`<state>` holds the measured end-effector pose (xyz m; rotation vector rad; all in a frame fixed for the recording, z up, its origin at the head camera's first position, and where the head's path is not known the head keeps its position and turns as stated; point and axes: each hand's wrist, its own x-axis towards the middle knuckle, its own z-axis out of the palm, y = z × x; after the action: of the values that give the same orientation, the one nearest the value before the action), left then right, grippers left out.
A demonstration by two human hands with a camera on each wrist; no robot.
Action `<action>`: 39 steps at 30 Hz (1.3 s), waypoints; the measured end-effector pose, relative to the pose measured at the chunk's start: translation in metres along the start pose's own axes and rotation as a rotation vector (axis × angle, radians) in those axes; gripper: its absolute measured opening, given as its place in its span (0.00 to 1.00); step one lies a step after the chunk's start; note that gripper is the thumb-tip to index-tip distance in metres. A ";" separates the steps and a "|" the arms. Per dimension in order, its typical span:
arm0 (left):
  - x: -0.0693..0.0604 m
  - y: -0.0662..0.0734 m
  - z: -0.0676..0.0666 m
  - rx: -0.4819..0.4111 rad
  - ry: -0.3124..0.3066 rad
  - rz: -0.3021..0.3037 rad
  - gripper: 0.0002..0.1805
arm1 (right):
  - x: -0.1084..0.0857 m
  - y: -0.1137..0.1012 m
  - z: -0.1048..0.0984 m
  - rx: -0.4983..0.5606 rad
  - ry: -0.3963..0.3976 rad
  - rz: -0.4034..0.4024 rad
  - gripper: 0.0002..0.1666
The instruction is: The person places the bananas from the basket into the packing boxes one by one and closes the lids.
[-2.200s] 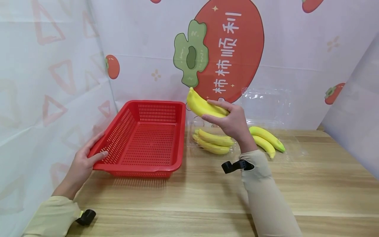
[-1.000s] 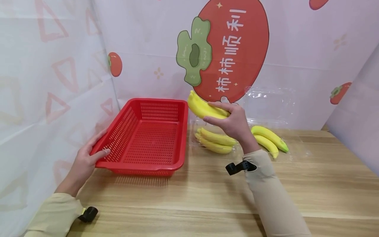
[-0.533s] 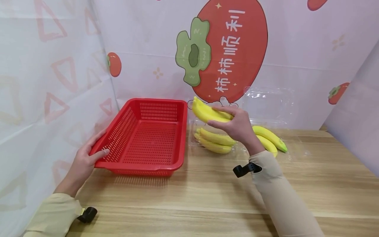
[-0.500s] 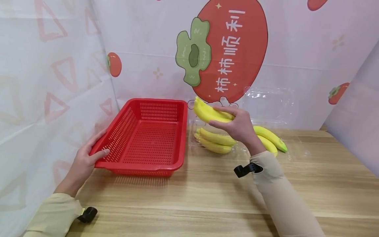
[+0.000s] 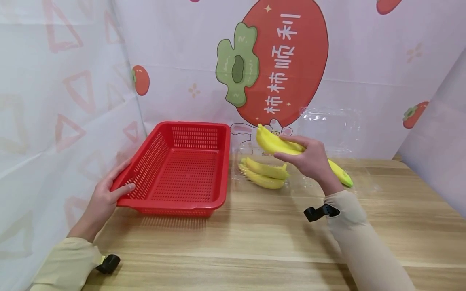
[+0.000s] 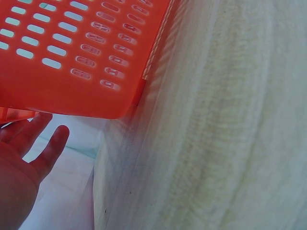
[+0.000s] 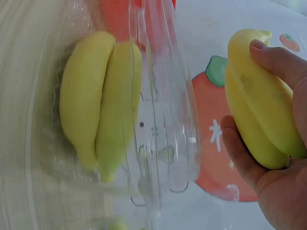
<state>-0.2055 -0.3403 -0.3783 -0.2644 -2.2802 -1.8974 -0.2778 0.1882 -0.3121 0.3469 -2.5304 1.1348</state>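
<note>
In the head view my left hand (image 5: 100,202) grips the left rim of a red plastic basket (image 5: 174,205). The thumb is over the rim; in the left wrist view, fingers show at the basket's edge (image 6: 103,113). My right hand (image 5: 309,159) holds yellow bananas (image 5: 276,142) raised above the table, to the right of the basket. Seen from the right wrist, two bananas (image 7: 256,100) lie side by side between thumb and fingers. Beneath that hand, more bananas (image 5: 263,178) sit in a clear plastic container (image 5: 236,171).
Another banana with a green tip (image 5: 341,173) lies in clear packaging on the right, partly behind my right hand. A transparent lid (image 5: 329,129) stands up against the printed back cloth (image 5: 174,76). Everything rests on a wood-grain table (image 5: 255,238); cloth walls close both sides.
My right hand has carried the bananas to the right and slightly down, away from the basket. It now hides one banana at the right. My left hand keeps its hold on the rim.
</note>
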 end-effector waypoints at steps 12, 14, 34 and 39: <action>0.001 -0.002 0.003 -0.019 -0.004 0.004 0.39 | -0.019 0.030 -0.035 -0.123 0.074 0.017 0.37; 0.001 -0.003 0.003 -0.023 -0.005 0.009 0.38 | -0.022 0.036 -0.042 -0.137 0.088 0.023 0.37; 0.003 -0.006 0.002 -0.040 -0.006 0.015 0.38 | -0.034 0.075 -0.090 -0.201 0.160 0.075 0.37; 0.000 -0.006 -0.003 0.012 0.009 -0.004 0.38 | -0.033 0.077 -0.087 -0.208 0.120 0.093 0.38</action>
<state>-0.2069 -0.3444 -0.3830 -0.2498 -2.2874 -1.8822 -0.2572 0.3061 -0.3229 0.1053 -2.5501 0.8843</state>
